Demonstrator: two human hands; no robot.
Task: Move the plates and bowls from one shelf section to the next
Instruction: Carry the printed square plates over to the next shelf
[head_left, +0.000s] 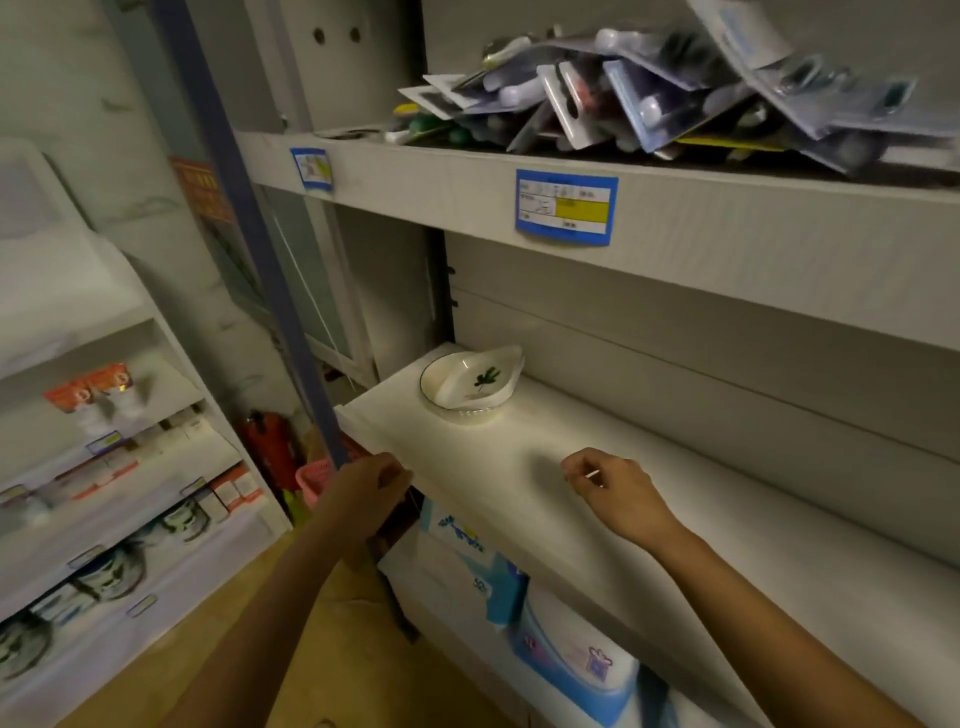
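Two glossy white ceramic pieces sit nested near the left end of the smooth, pale shelf (675, 519): a round bowl (457, 411) with a thin dark rim and a ribbed lower wall, and a smaller pointed dish (485, 378) printed with a green sprig, tilted inside it. Your left hand (371, 491) is at the shelf's front left corner, fingers curled; you cannot tell whether they clasp the lip. Your right hand (613, 493) hovers over the shelf, apart from the bowl, fingers loosely curled; whether they pinch anything is unclear.
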